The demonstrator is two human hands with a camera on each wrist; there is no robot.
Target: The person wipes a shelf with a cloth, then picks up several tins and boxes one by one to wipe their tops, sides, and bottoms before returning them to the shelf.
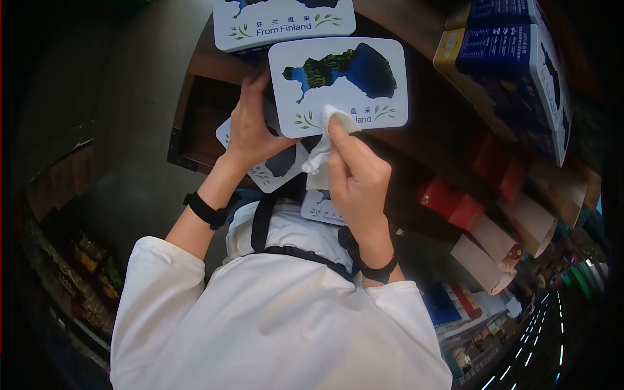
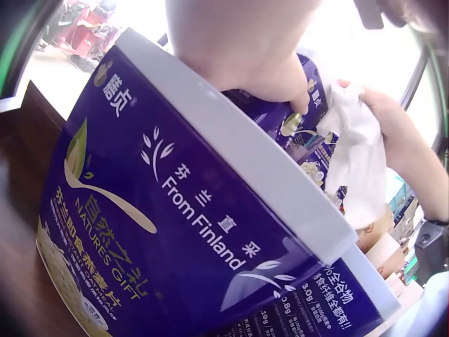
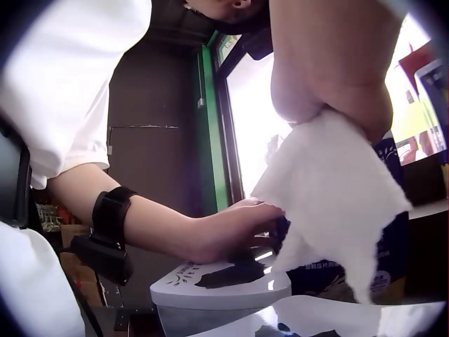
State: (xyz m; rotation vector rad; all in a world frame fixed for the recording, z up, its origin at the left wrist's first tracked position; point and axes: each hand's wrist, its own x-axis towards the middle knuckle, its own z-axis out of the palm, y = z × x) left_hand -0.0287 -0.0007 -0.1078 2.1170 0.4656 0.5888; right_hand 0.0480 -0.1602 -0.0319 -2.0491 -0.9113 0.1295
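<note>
A blue oatmeal tub (image 1: 338,84) with a white lid, printed "From Finland" below a dark landscape shape, is held up before the person. The left hand (image 1: 250,127) grips its left side, thumb near the lower corner. In the left wrist view that hand (image 2: 245,49) is partly hidden behind another tub (image 2: 161,203). The right hand (image 1: 359,172) pinches a crumpled white cloth (image 1: 320,158), thumb over it at the lid's lower edge, covering part of the lettering. In the right wrist view the cloth (image 3: 337,196) hangs down from the fingers.
Another white-lidded tub (image 1: 283,26) stands just beyond the held one. More tubs (image 1: 276,166) lie below the hands. Blue and gold boxes (image 1: 500,62) are stacked at the right on a dark wooden shelf (image 1: 195,107). Red boxes (image 1: 452,201) and paper bags (image 1: 481,253) stand lower right.
</note>
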